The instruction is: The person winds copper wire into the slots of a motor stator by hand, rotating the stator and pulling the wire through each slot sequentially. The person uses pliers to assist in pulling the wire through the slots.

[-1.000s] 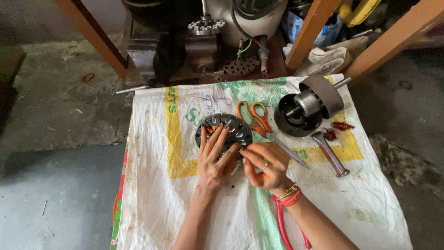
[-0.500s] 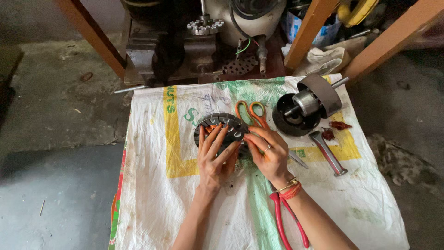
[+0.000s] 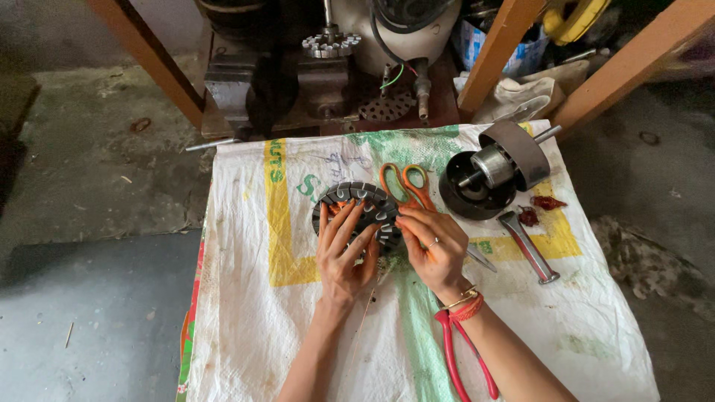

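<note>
White woven sack (image 3: 298, 327) on concrete floor. Round motor stator (image 3: 356, 202) lies flat, just ahead of both hands. Left hand (image 3: 344, 253) rests spread on it; right hand (image 3: 432, 242) pinches its right edge.

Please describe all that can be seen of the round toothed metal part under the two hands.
The round toothed part is a dark grey ring that looks like metal, with blocky teeth all around its rim. It lies flat on the white woven sack, near the sack's middle. The left hand rests spread over its near side, hiding the centre, and the right hand touches its right edge with its fingers. The orange-handled scissors lie just to its right; whether they touch cannot be told.
</note>
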